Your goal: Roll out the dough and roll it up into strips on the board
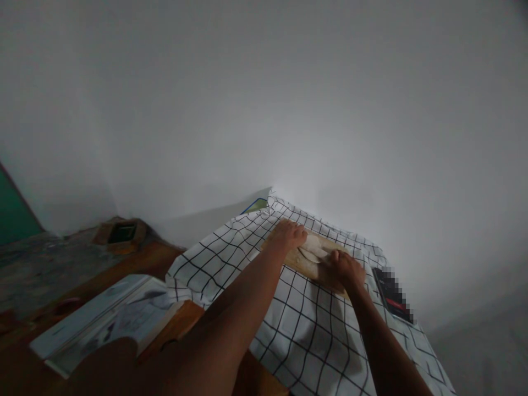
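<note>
On a light wooden board lies a pale, elongated, dough-like piece; its exact kind is hard to make out in the dim light. My left hand is closed at its far left end, fingers curled over. At the near right end, my right hand is closed too, with bent fingers against the piece. What sits under both palms is hidden. The board rests on a white cloth with a black grid, and my forearms reach over that cloth.
Right of the board lies a dark, flat item, partly pixelated. A white box with printed pictures stands at lower left on a brown wooden surface. Farther left is a wooden, box-like object with a dark opening. A pale wall rises behind the cloth.
</note>
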Motion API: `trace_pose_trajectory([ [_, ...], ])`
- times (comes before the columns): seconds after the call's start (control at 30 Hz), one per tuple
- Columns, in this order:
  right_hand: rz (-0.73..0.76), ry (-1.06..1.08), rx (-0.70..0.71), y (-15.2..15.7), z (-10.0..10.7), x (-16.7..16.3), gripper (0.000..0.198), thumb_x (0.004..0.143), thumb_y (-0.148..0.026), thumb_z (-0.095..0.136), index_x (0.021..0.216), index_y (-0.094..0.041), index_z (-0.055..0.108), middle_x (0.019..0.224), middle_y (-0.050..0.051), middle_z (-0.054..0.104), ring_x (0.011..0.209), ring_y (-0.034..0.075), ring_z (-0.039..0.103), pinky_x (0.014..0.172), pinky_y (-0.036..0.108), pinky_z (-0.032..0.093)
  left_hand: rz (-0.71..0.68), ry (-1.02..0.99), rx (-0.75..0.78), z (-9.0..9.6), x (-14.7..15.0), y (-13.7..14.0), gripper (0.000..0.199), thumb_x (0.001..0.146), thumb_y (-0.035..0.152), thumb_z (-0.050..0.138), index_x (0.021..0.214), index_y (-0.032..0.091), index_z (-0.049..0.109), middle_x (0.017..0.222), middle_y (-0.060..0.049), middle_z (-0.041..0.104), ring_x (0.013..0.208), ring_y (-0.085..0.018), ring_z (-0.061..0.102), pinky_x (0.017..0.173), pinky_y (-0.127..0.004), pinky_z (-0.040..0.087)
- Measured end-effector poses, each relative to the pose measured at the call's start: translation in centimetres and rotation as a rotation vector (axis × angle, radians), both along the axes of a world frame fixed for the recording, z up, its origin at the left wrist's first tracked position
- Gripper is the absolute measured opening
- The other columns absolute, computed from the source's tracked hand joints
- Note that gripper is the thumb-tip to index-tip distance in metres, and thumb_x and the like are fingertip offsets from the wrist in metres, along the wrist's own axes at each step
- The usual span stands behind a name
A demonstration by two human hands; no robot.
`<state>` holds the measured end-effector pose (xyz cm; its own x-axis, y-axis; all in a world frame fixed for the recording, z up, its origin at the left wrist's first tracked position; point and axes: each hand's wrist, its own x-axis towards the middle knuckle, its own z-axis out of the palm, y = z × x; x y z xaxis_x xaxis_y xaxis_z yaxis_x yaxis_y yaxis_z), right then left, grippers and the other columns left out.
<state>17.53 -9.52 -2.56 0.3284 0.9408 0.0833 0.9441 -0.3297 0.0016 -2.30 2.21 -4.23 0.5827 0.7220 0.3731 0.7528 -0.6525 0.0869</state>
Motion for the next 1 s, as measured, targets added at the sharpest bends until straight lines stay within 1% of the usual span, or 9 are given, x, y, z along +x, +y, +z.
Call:
trace_pose_trajectory([
  [0.13, 0.024, 0.025, 0.035, -1.6, -0.5, -0.8, 0.049, 0.110, -0.043, 0.027, 0.123, -0.025, 0.071, 0.126, 0.011, 0.074, 0.116, 0.026, 0.069, 0.091, 0.036, 0.052, 0.109, -0.045, -0.004, 0.2, -0.5, -1.7, 0.033, 0.104, 0.026, 0.047, 0.114, 0.014, 0.075, 0.126, -0.017, 0.074, 0.125, -0.031, 0.064, 0.113, -0.053, 0.045],
  [0.33, 0.069, 0.106, 0.177, -4.2, -1.6, -1.8, 0.050, 0.112, -0.041, 0.023, 0.118, -0.024, 0.069, 0.124, 0.009, 0.073, 0.117, 0.023, 0.067, 0.092, 0.031, 0.050, 0.146, -0.115, -0.031, 0.2, -1.8, -4.8, 0.040, 0.105, 0.030, 0.044, 0.136, 0.019, 0.066, 0.139, -0.015, 0.069, 0.137, -0.031, 0.058, 0.119, -0.056, 0.042],
  [0.47, 0.165, 0.071, 0.307, -5.6, -3.5, -2.5, 0.041, 0.112, -0.037, 0.029, 0.126, -0.024, 0.066, 0.137, 0.009, 0.065, 0.130, 0.024, 0.056, 0.104, 0.033, 0.046, 0.109, -0.129, -0.010, -0.7, -3.1, -6.1, 0.043, 0.105, 0.034, 0.045, 0.143, 0.024, 0.062, 0.146, -0.013, 0.066, 0.137, -0.031, 0.058, 0.120, -0.053, 0.044],
  [0.53, 0.141, 0.065, 0.339, -5.9, -4.4, -2.9, 0.039, 0.111, -0.047, 0.036, 0.125, -0.025, 0.065, 0.135, 0.011, 0.064, 0.128, 0.027, 0.056, 0.103, 0.037, 0.047, 0.081, -0.095, -0.022, -1.2, -3.6, -6.4, 0.044, 0.105, 0.037, 0.045, 0.146, 0.028, 0.060, 0.151, -0.011, 0.062, 0.140, -0.032, 0.056, 0.121, -0.054, 0.044],
  [0.67, 0.091, 0.077, 0.414, -5.7, -5.6, -3.3, 0.045, 0.102, -0.065, 0.051, 0.118, -0.026, 0.064, 0.131, 0.013, 0.065, 0.127, 0.033, 0.056, 0.099, 0.044, 0.049, 0.063, -0.051, -0.041, -1.5, -4.1, -6.2, 0.048, 0.107, 0.034, 0.037, 0.150, 0.029, 0.058, 0.154, -0.009, 0.061, 0.143, -0.030, 0.055, 0.123, -0.052, 0.043],
  [0.73, 0.098, 0.082, 0.434, -5.5, -5.7, -3.3, 0.042, 0.101, -0.064, 0.053, 0.112, -0.026, 0.065, 0.127, 0.014, 0.066, 0.125, 0.034, 0.057, 0.099, 0.045, 0.049, 0.045, -0.012, -0.058, -1.3, -4.0, -5.7, 0.048, 0.106, 0.033, 0.037, 0.148, 0.029, 0.060, 0.153, -0.009, 0.061, 0.143, -0.029, 0.054, 0.122, -0.051, 0.043],
  [0.8, 0.112, 0.092, 0.459, -5.3, -5.9, -3.0, 0.038, 0.103, -0.061, 0.051, 0.107, -0.026, 0.065, 0.123, 0.014, 0.067, 0.121, 0.033, 0.060, 0.098, 0.045, 0.049, 0.090, 0.015, -0.109, -0.7, -3.4, -5.1, 0.047, 0.105, 0.034, 0.039, 0.147, 0.027, 0.060, 0.149, -0.011, 0.065, 0.141, -0.030, 0.057, 0.119, -0.050, 0.046],
  [0.9, 0.127, 0.122, 0.500, -4.9, -6.4, -2.5, 0.035, 0.103, -0.058, 0.052, 0.104, -0.026, 0.066, 0.120, 0.014, 0.067, 0.118, 0.033, 0.062, 0.098, 0.044, 0.049, 0.172, 0.032, -0.177, 0.3, -1.8, -3.9, 0.053, 0.101, 0.036, 0.047, 0.151, 0.021, 0.054, 0.138, -0.015, 0.071, 0.130, -0.032, 0.066, 0.111, -0.049, 0.052],
  [1.0, 0.143, 0.154, 0.531, -4.0, -7.7, -1.9, 0.032, 0.100, -0.058, 0.057, 0.103, -0.027, 0.067, 0.119, 0.013, 0.068, 0.117, 0.032, 0.063, 0.098, 0.043, 0.049, 0.158, 0.023, -0.271, 1.2, 0.2, -2.5, 0.077, 0.092, 0.046, 0.064, 0.159, 0.015, 0.043, 0.144, -0.019, 0.067, 0.133, -0.035, 0.064, 0.112, -0.047, 0.050],
])
